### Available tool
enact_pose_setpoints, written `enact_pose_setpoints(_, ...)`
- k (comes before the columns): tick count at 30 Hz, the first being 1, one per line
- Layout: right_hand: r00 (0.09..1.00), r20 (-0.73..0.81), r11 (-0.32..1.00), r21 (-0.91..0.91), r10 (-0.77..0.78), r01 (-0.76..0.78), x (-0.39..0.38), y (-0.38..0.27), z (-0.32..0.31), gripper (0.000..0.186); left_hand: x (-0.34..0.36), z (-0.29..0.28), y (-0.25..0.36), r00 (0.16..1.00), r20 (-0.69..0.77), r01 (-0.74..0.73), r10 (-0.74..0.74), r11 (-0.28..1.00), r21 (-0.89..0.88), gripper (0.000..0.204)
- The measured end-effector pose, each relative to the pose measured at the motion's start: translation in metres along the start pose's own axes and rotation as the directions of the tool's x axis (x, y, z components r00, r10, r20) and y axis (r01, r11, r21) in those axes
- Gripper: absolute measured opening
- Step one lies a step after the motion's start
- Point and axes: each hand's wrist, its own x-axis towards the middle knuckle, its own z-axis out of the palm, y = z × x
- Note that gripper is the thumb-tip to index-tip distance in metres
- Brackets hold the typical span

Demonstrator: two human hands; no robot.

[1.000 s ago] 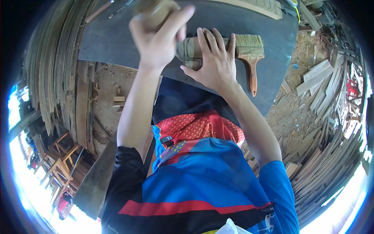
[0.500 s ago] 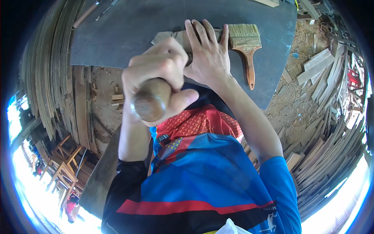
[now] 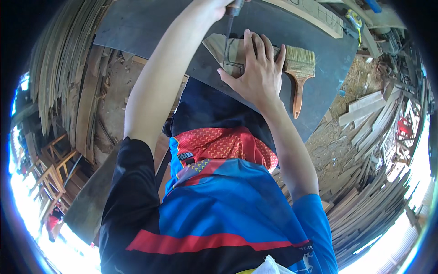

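At the top edge my left hand [image 3: 218,8] is closed on a chisel-like tool [image 3: 230,22], whose thin dark shaft points down onto a pale wooden piece [image 3: 212,45] with carved outlines. My right hand [image 3: 258,77] lies on that piece with fingers spread, thumb beside the tool's tip, covering part of the wood. Just right of those fingers rests a wide paintbrush [image 3: 301,66] with pale bristles and an orange-brown wooden handle. Everything sits on a dark, flat worktop [image 3: 141,27].
A lettered board [image 3: 315,18], a yellow tape measure [image 3: 354,20] and a blue object [image 3: 372,6] line the upper right. Stacked planks [image 3: 64,77] fill the left, scattered offcuts [image 3: 365,105] the right floor. Wooden chair frames [image 3: 54,171] stand at lower left.
My left hand dropped toward my body with the handle, then moved back up to the top edge, the shaft now on the wood. My right hand stays on the piece.
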Motion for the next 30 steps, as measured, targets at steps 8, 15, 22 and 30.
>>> enact_pose_setpoints(8,0.999,0.037,0.999,-0.028,0.030,-0.029,-0.002,0.001,0.001,0.105,-0.049,-0.004,0.044,0.515,0.219,-0.806,0.829,0.555,-0.206,0.022)
enact_pose_setpoints(15,0.999,0.026,1.000,0.000,0.025,-0.025,0.000,0.001,-0.001,0.104,-0.074,-0.031,0.030,0.426,0.069,-0.871,0.902,0.429,-0.240,0.026)
enact_pose_setpoints(22,0.998,0.048,0.999,-0.021,0.046,-0.045,-0.001,0.002,-0.002,0.105,-0.069,-0.052,-0.029,0.621,-0.013,-0.778,0.783,0.615,-0.132,0.014)
enact_pose_setpoints(30,1.000,0.003,0.999,0.010,0.030,-0.030,-0.001,0.002,0.000,0.101,-0.066,-0.052,-0.024,0.587,0.088,-0.752,0.805,0.582,-0.310,0.018)
